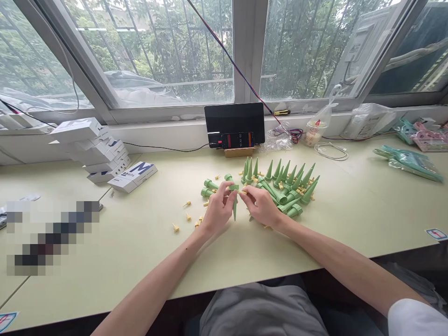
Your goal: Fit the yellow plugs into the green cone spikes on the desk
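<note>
My left hand (220, 205) is closed round a green plastic watering spike (235, 211), its tip pointing down and its wide collar on top. Close against the collar, my right hand (261, 205) pinches a small yellow valve (242, 192); whether it touches the spike I cannot tell. Beyond and right of my hands, several green spikes (287, 172) stand tip up, with others lying in a pile (289, 205) among yellow valves. More green pieces (209, 184) lie left of my left hand. Loose yellow valves (175, 227) are scattered nearer me.
A tablet (234, 116) with a phone (238, 140) before it leans by the window. White boxes (101, 149) are stacked at the left, one box (133, 177) lying beside them. A bagged cup (315, 130), a white cable (331, 151) and teal packets (413, 163) lie right.
</note>
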{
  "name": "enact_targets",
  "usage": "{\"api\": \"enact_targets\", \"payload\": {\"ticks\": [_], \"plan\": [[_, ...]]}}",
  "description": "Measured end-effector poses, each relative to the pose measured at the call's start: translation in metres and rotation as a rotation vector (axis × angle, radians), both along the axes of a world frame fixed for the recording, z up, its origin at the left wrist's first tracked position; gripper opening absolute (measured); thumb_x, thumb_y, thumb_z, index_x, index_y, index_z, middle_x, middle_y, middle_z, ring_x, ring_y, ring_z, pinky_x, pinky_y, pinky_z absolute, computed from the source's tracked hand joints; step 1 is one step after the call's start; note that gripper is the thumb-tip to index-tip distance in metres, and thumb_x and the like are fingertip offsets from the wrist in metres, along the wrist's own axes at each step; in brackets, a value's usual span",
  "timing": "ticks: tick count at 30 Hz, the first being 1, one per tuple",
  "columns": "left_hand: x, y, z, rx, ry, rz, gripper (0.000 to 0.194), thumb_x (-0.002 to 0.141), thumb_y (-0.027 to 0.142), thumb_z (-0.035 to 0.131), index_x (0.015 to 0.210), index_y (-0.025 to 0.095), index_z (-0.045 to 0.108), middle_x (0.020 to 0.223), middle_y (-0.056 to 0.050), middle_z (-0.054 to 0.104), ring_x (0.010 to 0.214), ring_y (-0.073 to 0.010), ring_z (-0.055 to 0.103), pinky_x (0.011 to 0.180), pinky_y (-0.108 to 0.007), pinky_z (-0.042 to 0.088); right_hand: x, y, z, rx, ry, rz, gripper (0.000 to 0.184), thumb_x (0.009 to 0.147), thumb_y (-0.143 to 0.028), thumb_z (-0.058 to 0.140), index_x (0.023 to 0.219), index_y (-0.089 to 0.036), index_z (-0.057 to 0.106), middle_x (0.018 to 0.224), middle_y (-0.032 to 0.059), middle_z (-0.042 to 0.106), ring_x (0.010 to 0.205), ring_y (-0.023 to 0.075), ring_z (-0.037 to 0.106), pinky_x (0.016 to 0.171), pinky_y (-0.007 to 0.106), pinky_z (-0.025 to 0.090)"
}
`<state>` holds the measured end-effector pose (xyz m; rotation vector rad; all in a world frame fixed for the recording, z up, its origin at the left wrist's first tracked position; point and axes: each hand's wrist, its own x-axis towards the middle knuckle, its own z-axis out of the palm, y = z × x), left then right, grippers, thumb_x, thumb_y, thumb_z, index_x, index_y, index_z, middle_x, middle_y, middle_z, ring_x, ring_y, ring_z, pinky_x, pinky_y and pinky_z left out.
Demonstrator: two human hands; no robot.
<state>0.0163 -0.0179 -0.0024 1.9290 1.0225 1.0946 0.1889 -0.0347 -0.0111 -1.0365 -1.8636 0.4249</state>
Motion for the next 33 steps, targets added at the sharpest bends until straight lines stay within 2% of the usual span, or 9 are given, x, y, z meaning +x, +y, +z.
{"api": "enact_targets", "payload": {"ticks": [10,21,25,29,33], "plan": [[0.0004,-0.0002,0.0006,-0.092,-0.054,-0.002,0.032,0.098,0.049,0.049,0.113,0.021,0.053,0.061,0.005,0.052,0.04,-0.0082,0.042,0.042,-0.022,0.034,0.0007,0.0013,-0.0003,0.041,-0.02,0.011,0.031,0.103,-0.031,0.044,0.073,-0.022,0.039,0.063,-0.0029,0.044,0.055,0.0125,0.037,0.056,0.025,0.032],[0.0009,0.0002,0.0063,-0.214,-0.119,-0.036,0.036,0.093,0.054,0.055,0.108,0.021,0.054,0.053,0.009,0.049,0.035,-0.0086,0.043,0.037,-0.02,0.034,0.0015,0.0015,-0.0014,0.046,-0.041,0.012,0.028,0.102,-0.03,0.044,0.076,-0.021,0.044,0.064,-0.0021,0.048,0.057,0.013,0.041,0.058,0.026,0.034],[0.0005,-0.0002,0.0043,-0.18,-0.103,-0.036,0.034,0.095,0.053,0.053,0.109,0.022,0.052,0.057,0.008,0.05,0.038,-0.0084,0.044,0.039,-0.021,0.036,0.0012,0.0011,-0.0002,0.025,-0.036,0.0,0.028,0.102,-0.032,0.045,0.076,-0.021,0.046,0.064,-0.0019,0.049,0.056,0.0131,0.041,0.058,0.026,0.034],[0.0001,-0.0015,0.0029,-0.127,-0.064,-0.017,0.034,0.096,0.053,0.051,0.112,0.022,0.052,0.071,0.002,0.062,0.041,-0.0077,0.046,0.043,-0.022,0.038,0.0018,0.0007,0.0014,-0.011,-0.022,0.007,0.028,0.103,-0.033,0.045,0.078,-0.02,0.05,0.063,-0.0021,0.049,0.056,0.013,0.042,0.058,0.026,0.035],[0.0001,-0.002,0.0017,-0.087,-0.039,-0.001,0.034,0.097,0.052,0.051,0.113,0.022,0.052,0.078,0.0,0.066,0.045,-0.0082,0.049,0.047,-0.022,0.041,0.0021,0.0,0.0025,-0.042,-0.015,0.016,0.029,0.103,-0.036,0.045,0.08,-0.019,0.055,0.063,-0.002,0.051,0.055,0.0127,0.043,0.057,0.026,0.035]]}}
